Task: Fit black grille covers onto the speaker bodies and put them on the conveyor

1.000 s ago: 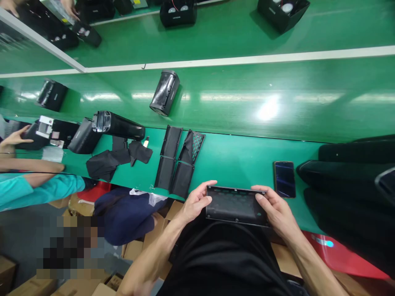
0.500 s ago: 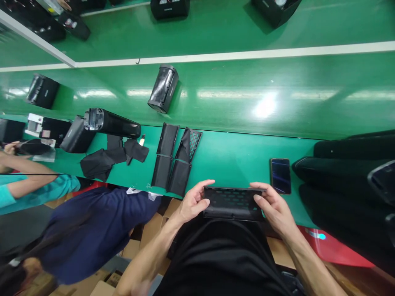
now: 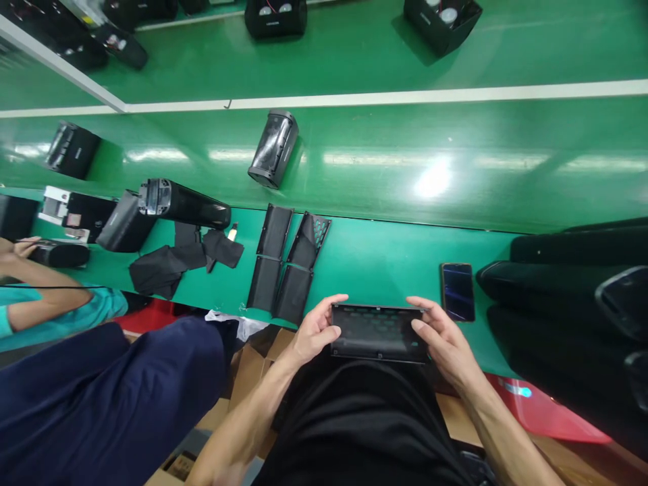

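Observation:
A black perforated speaker grille (image 3: 379, 332) is held level in front of my lap, its long side running left to right. My left hand (image 3: 318, 327) pinches the left end between thumb and fingers. At the other end my right hand (image 3: 441, 332) grips in the same way, thumb on the near face. Holes show only faintly across the panel, as though black mesh covers them. Left of my hands, several similar black panels (image 3: 265, 282) lie in two columns on the green bench (image 3: 374, 263). On one of them (image 3: 306, 236), a folded-back cloth corner bares the holes.
A phone (image 3: 457, 291) lies beyond my right hand, near large dark rounded cases (image 3: 557, 290). Black cloth pieces (image 3: 162, 270) and a black speaker housing (image 3: 190, 202) are at left. Another speaker (image 3: 273, 148) stands on the green line behind. Co-workers are at left.
The grille has shifted slightly left and tilted, so its holes look fainter. The co-worker in dark blue has moved, and the teal-sleeved co-worker's dark part has turned. My grip stays the same.

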{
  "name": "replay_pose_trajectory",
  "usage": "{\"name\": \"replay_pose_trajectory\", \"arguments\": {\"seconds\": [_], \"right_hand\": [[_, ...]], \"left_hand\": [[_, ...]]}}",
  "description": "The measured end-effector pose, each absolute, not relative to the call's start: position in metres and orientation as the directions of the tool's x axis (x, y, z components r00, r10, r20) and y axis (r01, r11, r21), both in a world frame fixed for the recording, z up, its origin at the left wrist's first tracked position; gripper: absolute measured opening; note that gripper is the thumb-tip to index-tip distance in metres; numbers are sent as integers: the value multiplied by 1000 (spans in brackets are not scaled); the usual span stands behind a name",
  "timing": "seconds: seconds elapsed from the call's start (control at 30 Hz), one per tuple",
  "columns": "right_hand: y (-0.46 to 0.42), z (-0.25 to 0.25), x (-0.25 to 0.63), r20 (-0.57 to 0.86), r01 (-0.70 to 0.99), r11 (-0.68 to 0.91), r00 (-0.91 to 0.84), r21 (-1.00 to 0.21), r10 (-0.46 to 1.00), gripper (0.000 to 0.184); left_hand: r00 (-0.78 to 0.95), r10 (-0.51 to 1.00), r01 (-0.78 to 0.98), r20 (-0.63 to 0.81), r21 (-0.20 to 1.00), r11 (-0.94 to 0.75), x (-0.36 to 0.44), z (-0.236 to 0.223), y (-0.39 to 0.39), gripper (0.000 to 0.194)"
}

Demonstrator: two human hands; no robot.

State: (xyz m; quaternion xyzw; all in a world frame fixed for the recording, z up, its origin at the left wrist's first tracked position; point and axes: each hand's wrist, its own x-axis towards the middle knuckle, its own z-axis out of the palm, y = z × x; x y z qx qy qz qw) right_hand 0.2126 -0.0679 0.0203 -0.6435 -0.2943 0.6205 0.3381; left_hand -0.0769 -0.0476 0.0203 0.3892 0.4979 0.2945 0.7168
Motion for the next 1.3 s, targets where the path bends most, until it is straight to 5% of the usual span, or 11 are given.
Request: {"name": "replay_pose_trajectory", "arguments": {"seconds": [0.27, 0.6, 0.9, 1.0, 1.1, 1.2, 1.3], "right_hand": [[-61, 28, 202, -798, -430, -728, -29, -534, 602, 52], [-59, 28, 199, -772, -366, -717, 9, -594, 635, 42], [-52, 23, 200, -794, -321, -741, 63, -590, 605, 39], [-42, 20, 200, -786, -265, -757, 9, -598, 618, 35], [-29, 19, 197, -777, -197, -766, -35, -612, 629, 36], [-14, 19, 195, -777, -184, -778, -96, -601, 623, 37], [10, 17, 197, -767, -131, -799, -223, -587, 601, 38]], "left_hand": [[290, 727, -217, -622, 697, 683, -71, 16, -49, 75], [302, 690, -324, -657, 610, 723, -67, 18, -47, 76], [406, 591, -592, -697, 291, 751, -69, 1, -45, 54], [560, 433, -531, -706, 95, 842, -62, -19, -32, 61], [802, 199, -282, -564, -63, 957, -50, -35, -17, 78], [936, 24, -51, -352, -68, 996, -39, -39, -7, 98], [962, 88, -97, -257, -19, 995, -39, -42, -5, 100]]}}
